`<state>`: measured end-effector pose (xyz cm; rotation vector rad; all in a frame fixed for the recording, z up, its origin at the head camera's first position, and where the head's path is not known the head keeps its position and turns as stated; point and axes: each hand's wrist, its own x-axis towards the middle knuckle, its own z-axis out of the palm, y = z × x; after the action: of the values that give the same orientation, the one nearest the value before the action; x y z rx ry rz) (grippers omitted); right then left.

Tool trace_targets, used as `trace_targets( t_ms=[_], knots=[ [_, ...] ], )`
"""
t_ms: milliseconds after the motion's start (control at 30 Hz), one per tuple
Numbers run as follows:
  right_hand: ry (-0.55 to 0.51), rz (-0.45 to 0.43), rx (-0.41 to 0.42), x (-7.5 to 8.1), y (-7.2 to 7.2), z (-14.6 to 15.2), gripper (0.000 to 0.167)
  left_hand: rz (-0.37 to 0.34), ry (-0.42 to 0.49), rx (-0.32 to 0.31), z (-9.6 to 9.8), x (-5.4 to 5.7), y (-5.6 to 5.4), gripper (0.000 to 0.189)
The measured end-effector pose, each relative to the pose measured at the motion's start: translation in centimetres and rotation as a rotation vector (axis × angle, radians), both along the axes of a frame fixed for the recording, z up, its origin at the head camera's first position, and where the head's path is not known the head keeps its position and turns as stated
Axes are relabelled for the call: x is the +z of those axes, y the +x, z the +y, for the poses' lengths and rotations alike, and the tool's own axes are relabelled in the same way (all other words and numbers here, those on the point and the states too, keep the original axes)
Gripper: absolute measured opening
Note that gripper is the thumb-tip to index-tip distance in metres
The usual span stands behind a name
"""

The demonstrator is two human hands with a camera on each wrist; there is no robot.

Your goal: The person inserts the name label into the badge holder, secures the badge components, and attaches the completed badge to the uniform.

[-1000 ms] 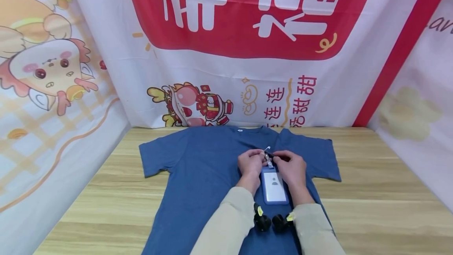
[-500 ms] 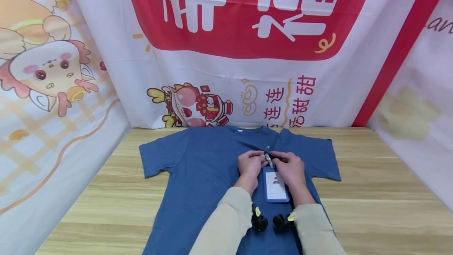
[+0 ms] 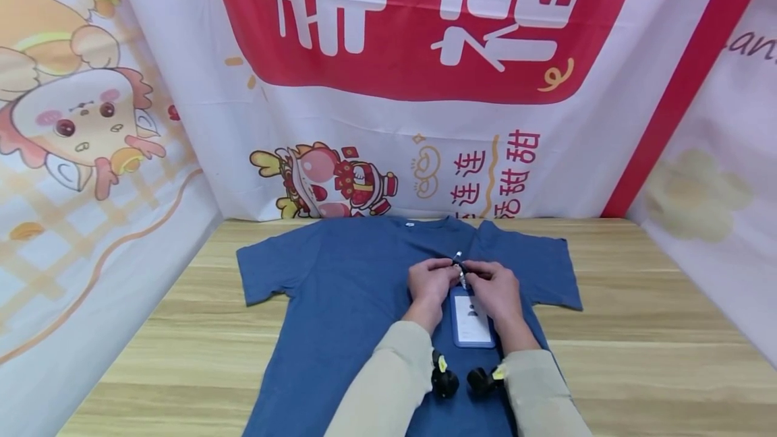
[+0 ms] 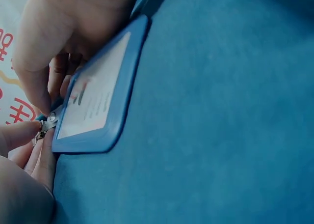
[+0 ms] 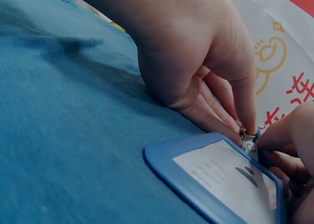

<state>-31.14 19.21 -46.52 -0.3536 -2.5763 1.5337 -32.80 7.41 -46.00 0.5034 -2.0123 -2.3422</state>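
A blue T-shirt (image 3: 358, 288) lies spread on the table under both hands. On its chest hangs a blue-framed badge holder (image 3: 473, 329) with a white card, joined by a short strap to a metal clip (image 4: 41, 129). My left hand (image 3: 431, 282) pinches this clip between thumb and fingers. Beside it my right hand (image 3: 494, 288) pinches a small fold of the shirt, its thumb right by the strap's snap (image 5: 251, 147). The clip's silver end (image 3: 458, 255) sticks out beyond the fingertips. Fingers cover much of the clip and fold.
The wooden table (image 3: 637, 329) shows on both sides of the shirt. Printed cloth walls (image 3: 388, 120) stand behind and at the sides. Two black wrist-worn devices (image 3: 446, 382) hang under the sleeves, close over the shirt.
The silver end of the clip, longer and brighter a second ago, now shows shorter beyond the fingers. My right hand has shifted slightly left, closer to the left one, and the badge's tilt has changed slightly.
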Motion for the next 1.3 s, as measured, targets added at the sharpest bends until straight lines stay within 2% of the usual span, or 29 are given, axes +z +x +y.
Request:
trace_targets(
  t_ms=[167, 233, 467, 633, 833, 1033, 1300],
  knots=[
    [0.054, 0.025, -0.031, -0.05, 0.0, 0.03, 0.03, 0.013, 0.035, 0.005, 0.05, -0.02, 0.1, 0.016],
    [0.059, 0.031, -0.03, -0.03, -0.02, 0.04, 0.029, 0.028, 0.022, 0.004, 0.01, -0.06, 0.16, 0.017],
    [0.05, 0.009, 0.046, 0.15, 0.07, 0.11, 0.032, 0.028, -0.049, -0.001, -0.01, -0.29, 0.05, 0.021],
    [0.015, 0.0, 0.067, 0.02, 0.03, 0.24, 0.033, 0.029, -0.075, -0.02, -0.08, -0.36, 0.07, 0.02],
    [-0.013, -0.012, 0.061, 0.01, 0.16, 0.2, 0.033, 0.014, -0.057, -0.029, -0.18, -0.15, 0.2, 0.021],
    [0.017, 0.0, 0.059, -0.14, 0.35, 0.11, 0.034, 0.027, 0.009, -0.027, -0.22, -0.13, 0.39, 0.018],
    [0.034, 0.006, 0.07, 0.09, 0.45, -0.17, 0.035, 0.044, 0.0, -0.021, -0.48, 0.1, 0.55, 0.018]
  ],
)
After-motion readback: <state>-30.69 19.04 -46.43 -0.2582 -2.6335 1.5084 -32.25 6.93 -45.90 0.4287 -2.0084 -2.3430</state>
